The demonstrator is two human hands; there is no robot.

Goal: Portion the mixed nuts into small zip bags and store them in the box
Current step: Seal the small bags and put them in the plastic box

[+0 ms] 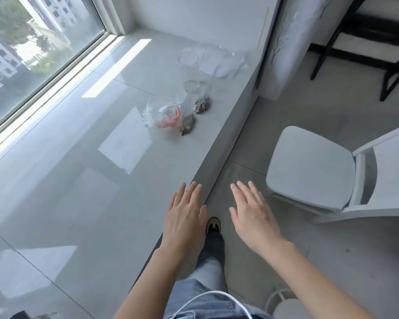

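Head view: nut bags [195,113] lie well beyond both flat hands [219,215].

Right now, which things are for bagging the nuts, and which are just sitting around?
For the job:
small clear bag with nuts
second small clear bag with nuts
clear plastic round tub
tall clear plastic jar
flat clear zip bags

Just lying about:
white chair
black-legged furniture
white cable

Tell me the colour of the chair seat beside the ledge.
The chair seat is plain white, with no pattern; it shows best in the head view.
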